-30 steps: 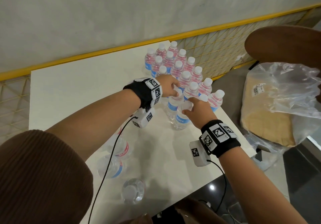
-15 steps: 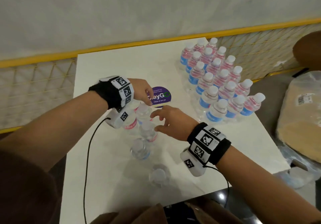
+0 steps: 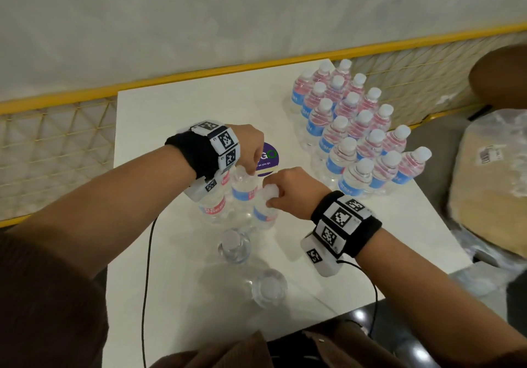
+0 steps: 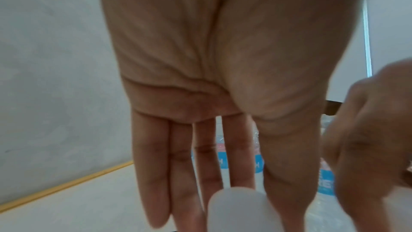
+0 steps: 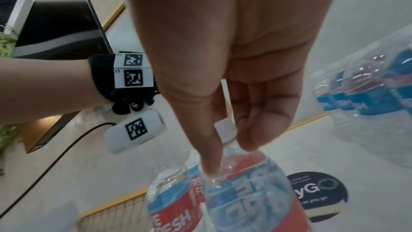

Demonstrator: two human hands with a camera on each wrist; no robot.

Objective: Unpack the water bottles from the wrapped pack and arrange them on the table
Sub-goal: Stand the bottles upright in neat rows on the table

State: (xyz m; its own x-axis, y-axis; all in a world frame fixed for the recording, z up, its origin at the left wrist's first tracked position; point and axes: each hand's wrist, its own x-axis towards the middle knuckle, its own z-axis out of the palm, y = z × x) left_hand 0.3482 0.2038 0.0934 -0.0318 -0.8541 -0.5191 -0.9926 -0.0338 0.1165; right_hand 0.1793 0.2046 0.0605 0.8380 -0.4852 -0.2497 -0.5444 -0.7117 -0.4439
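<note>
Several small water bottles with white caps and red-and-blue labels stand in a tight block (image 3: 356, 128) at the back right of the white table (image 3: 159, 128). A loose cluster stands in the middle. My left hand (image 3: 246, 169) comes down on one of these, the left bottle (image 3: 243, 190), with thumb and straight fingers (image 4: 207, 165) pinching its cap (image 4: 236, 205). My right hand (image 3: 272, 199) pinches the cap (image 5: 225, 129) of the neighbouring bottle (image 3: 265, 210) between thumb and curled fingers. A third bottle (image 3: 214, 199) stands partly hidden under my left wrist.
Two more bottles (image 3: 233, 246) (image 3: 269, 287) stand nearer the table's front edge. A round purple sticker (image 3: 269, 158) lies behind my hands. A yellow mesh rail (image 3: 57, 139) runs behind the table. A crumpled plastic bag (image 3: 490, 173) sits off the right edge.
Both hands left the block of bottles at the right and moved to the middle cluster. Half a second ago they hovered with loose fingers; now each has come down on a cap.
</note>
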